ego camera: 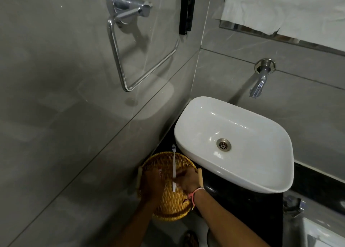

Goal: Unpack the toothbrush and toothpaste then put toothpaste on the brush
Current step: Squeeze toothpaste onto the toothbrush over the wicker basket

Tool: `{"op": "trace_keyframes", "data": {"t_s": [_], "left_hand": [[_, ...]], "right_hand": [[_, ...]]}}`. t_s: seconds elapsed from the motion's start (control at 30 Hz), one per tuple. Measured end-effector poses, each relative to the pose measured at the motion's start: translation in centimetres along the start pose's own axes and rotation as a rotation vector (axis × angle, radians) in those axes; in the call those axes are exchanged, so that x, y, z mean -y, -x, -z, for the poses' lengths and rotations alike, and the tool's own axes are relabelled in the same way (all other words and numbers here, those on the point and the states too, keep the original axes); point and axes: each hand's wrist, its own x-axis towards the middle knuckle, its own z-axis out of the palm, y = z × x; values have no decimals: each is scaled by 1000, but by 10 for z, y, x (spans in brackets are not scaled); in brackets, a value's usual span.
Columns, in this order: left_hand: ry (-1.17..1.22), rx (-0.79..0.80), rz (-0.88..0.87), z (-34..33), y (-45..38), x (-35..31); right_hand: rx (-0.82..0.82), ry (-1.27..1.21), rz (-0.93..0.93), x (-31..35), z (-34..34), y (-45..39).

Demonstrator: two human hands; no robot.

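White basin [205, 116] beside wicker tray [168, 207]

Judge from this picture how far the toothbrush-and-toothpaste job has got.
Done: the white plastic toothbrush looks unwrapped, its bristles bare. In hand: both hands meet at its handle over the round woven golden basket; the right hand pinches it, while the left hand holds something small with red print, too blurred to name. Left: no paste shows on the bristles.
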Motion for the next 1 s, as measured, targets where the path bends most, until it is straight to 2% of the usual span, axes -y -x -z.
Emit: {"op": "trace_keyframes", "data": {"t_s": [0.27, 0.77, 1.0], "left_hand": [[-58, -57, -4, -1, -2, -2], [-72, -28, -9, 9, 3, -12], [-118, 7, -108, 11, 9, -4]], "right_hand": [[-123, 159, 124, 0, -7, 0], [-152, 156, 183, 0, -11, 4], [-194, 266, 266, -5, -7, 13]]}}
